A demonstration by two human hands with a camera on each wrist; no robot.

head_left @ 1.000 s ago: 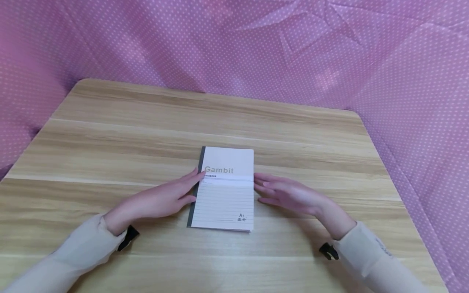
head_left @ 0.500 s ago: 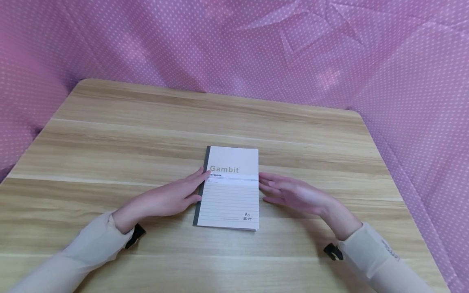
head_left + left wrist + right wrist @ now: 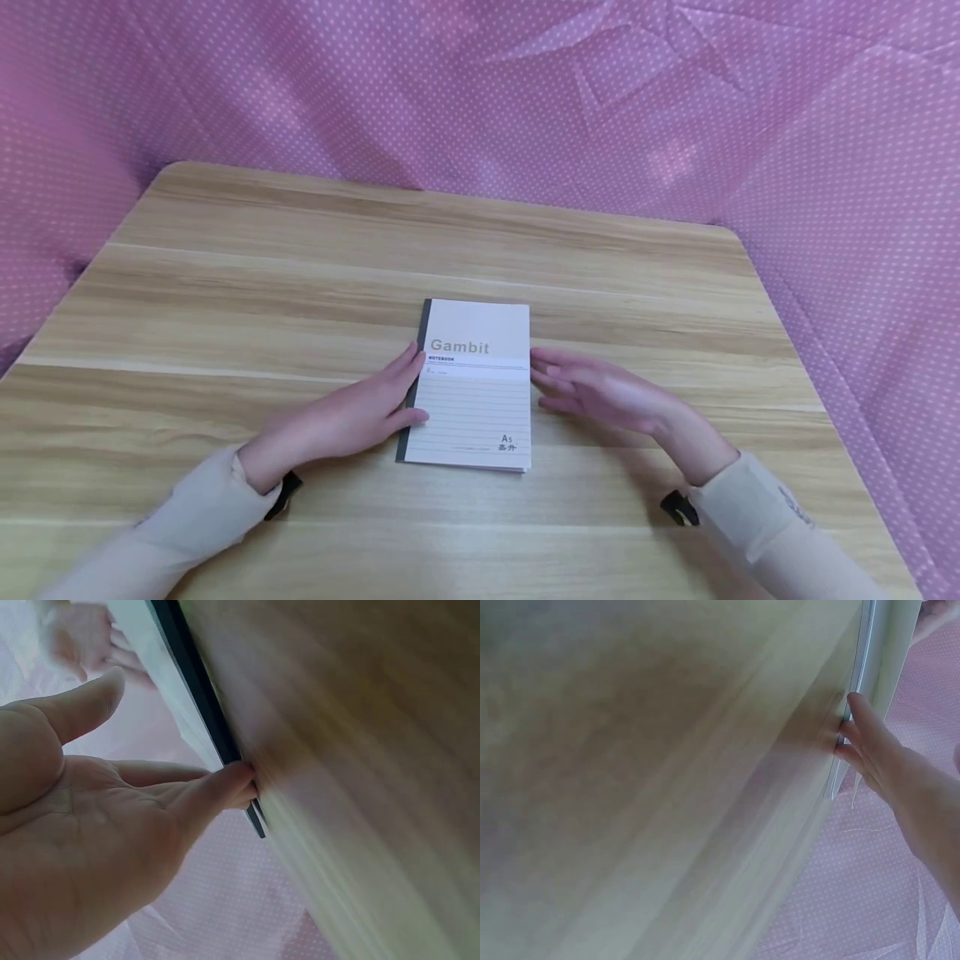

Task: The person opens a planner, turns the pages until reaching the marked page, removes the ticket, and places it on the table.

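Observation:
A closed white notebook (image 3: 472, 408) with a dark spine and "Gambit" printed on its cover lies flat on the wooden table. My left hand (image 3: 348, 417) touches its spine side, fingers extended, with the thumb over the spine and the cover's left margin. In the left wrist view, fingertips of the left hand (image 3: 112, 832) meet the black spine (image 3: 201, 686), and the thumb stands apart from them. My right hand (image 3: 611, 396) is at the opposite long edge with extended fingers. The right wrist view has fingertips of that right hand (image 3: 892, 765) against the notebook's page edge (image 3: 861, 667).
The wood-grain table (image 3: 300, 225) has rounded far corners. Pink polka-dot cloth (image 3: 450, 92) hangs behind it and along both sides. Black straps or clips (image 3: 678, 507) show beneath the light sleeves (image 3: 757, 508).
The notebook has shifted slightly to the right, along with both hands. Lately the left thumb has moved onto the cover's edge, while the left fingers have drawn back a little toward the spine.

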